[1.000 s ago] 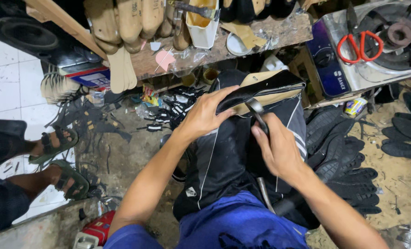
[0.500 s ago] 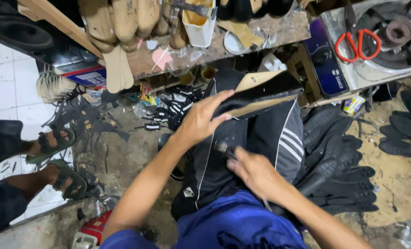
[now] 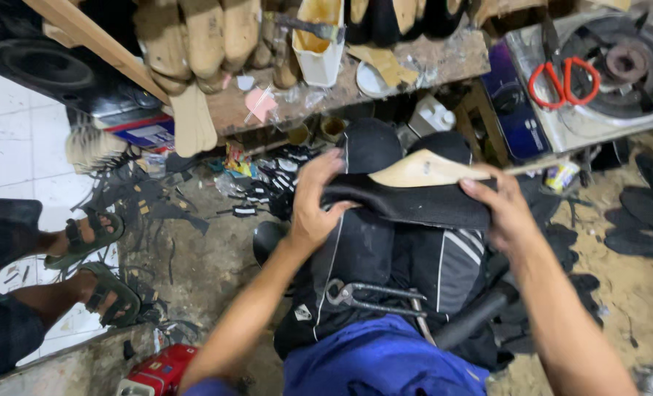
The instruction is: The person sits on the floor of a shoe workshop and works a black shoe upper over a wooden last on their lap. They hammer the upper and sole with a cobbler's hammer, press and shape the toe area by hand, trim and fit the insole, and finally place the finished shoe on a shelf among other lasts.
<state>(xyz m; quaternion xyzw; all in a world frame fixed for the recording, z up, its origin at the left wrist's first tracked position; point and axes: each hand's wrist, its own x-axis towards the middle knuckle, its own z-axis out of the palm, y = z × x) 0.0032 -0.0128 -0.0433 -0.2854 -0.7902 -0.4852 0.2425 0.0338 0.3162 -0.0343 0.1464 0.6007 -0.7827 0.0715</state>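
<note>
- Left hand [image 3: 314,202] raised ahead of the body, palm down, fingers curled over and thumb tucked below, closed in a grip.
- Left forearm bare, running from the lower left of the view up and to the right, wrist slightly bent.
- Right hand [image 3: 504,209] at about the same height, well apart from the left, back of the hand facing up, fingers bent forward and pressing down in a closed grip.
- Right forearm bare, rising from the lower right edge toward the middle.
- Both arms bent at the elbow, converging forward.
- Lap at the bottom centre, covered in blue cloth.
</note>
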